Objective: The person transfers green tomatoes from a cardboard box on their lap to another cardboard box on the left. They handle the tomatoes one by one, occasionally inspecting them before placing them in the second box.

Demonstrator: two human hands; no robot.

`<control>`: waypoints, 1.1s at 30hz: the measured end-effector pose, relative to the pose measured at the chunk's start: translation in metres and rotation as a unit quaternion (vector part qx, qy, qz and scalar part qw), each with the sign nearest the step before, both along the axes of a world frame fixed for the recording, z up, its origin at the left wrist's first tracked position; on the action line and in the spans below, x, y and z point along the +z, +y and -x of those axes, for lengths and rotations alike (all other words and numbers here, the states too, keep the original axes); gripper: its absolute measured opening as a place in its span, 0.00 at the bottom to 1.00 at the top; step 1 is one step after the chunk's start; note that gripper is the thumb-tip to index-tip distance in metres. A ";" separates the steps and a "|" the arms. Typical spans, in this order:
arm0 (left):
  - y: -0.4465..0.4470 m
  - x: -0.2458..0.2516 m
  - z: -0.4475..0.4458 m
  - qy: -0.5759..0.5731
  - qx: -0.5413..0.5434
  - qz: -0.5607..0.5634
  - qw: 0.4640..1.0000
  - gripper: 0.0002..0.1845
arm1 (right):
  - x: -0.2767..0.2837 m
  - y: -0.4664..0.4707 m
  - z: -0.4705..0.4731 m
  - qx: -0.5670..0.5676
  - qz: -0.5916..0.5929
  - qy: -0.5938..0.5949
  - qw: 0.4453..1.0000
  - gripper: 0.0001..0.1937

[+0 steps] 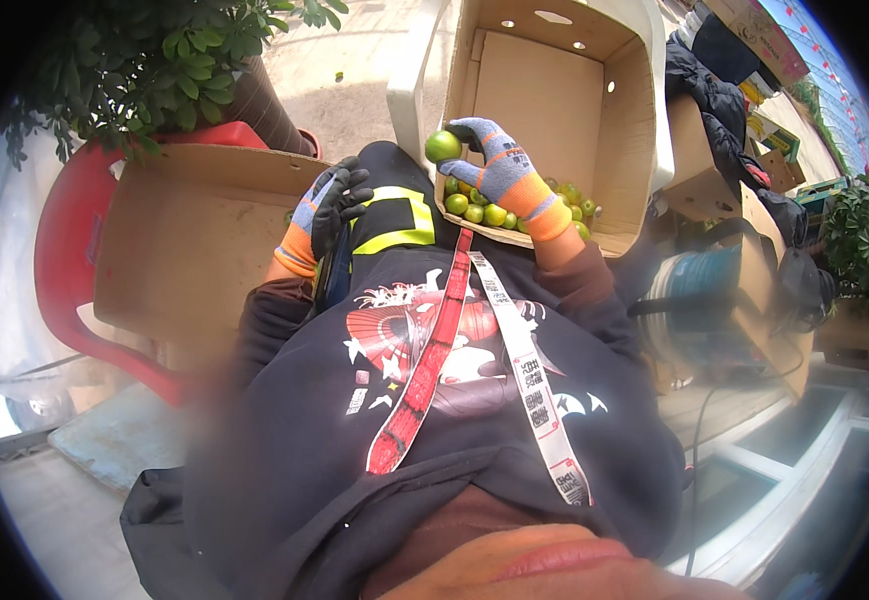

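Observation:
My right hand point(500, 161), in a grey and orange knit glove with dark fingertips, grips a round green fruit point(443, 146) between thumb and fingers. It is over the near left part of a cardboard box point(539, 82). Several smaller green and yellow-green fruits point(494, 214) lie in that box along its near side, partly hidden by my wrist. My left hand point(338, 199) wears a matching glove and holds nothing visible, its fingers slightly apart. It hovers by my thigh, next to a second cardboard box point(179, 232) on the left, where a sliver of green shows behind the hand.
The left box rests on a red plastic chair point(66, 217); a white plastic chair point(408, 82) supports the right one. A potted leafy plant point(194, 67) leans in at upper left. Rightward stand a blue-and-white bucket point(693, 289), more cardboard point(768, 300) and a cable point(698, 450).

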State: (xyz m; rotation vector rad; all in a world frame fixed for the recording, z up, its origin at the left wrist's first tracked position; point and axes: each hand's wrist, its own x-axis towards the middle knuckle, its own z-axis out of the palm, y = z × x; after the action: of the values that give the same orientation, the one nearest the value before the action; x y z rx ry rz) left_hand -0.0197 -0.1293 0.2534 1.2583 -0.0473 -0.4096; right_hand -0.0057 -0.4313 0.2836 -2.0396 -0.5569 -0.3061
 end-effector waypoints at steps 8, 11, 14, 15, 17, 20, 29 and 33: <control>-0.013 0.007 0.018 -0.037 -0.051 0.012 0.998 0.25 | -0.024 0.014 -0.009 -0.030 0.065 -0.013 0.997 0.28; 0.019 -0.024 -0.004 0.001 0.039 0.178 0.983 0.20 | -0.066 -0.032 -0.021 -0.215 0.239 0.147 0.935 0.31; 0.079 -0.061 -0.029 0.040 0.149 0.040 0.987 0.21 | -0.108 -0.061 -0.011 -0.241 0.426 0.276 0.827 0.35; 0.096 -0.075 -0.029 -0.005 0.145 -0.014 0.989 0.22 | -0.117 -0.067 -0.007 -0.237 0.459 0.330 0.790 0.36; 0.118 -0.100 -0.027 -0.145 0.134 -0.289 0.937 0.25 | -0.129 -0.074 -0.004 -0.196 0.464 0.371 0.780 0.35; 0.142 -0.120 -0.009 -0.269 0.083 -0.662 0.695 0.32 | -0.132 -0.073 -0.005 -0.145 0.483 0.379 0.776 0.32; 0.124 -0.131 -0.026 -0.080 0.241 -0.297 0.920 0.30 | -0.118 -0.063 -0.002 -0.172 0.530 0.371 0.742 0.30; 0.113 -0.125 -0.026 -0.009 0.268 -0.233 0.935 0.32 | -0.120 -0.064 -0.001 -0.170 0.550 0.371 0.729 0.31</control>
State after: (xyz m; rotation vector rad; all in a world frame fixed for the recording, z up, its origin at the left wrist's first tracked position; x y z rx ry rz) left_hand 0.0059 -0.0159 0.1281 1.6751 0.3934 0.0767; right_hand -0.0047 -0.4954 0.1635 -3.1059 0.2749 0.8502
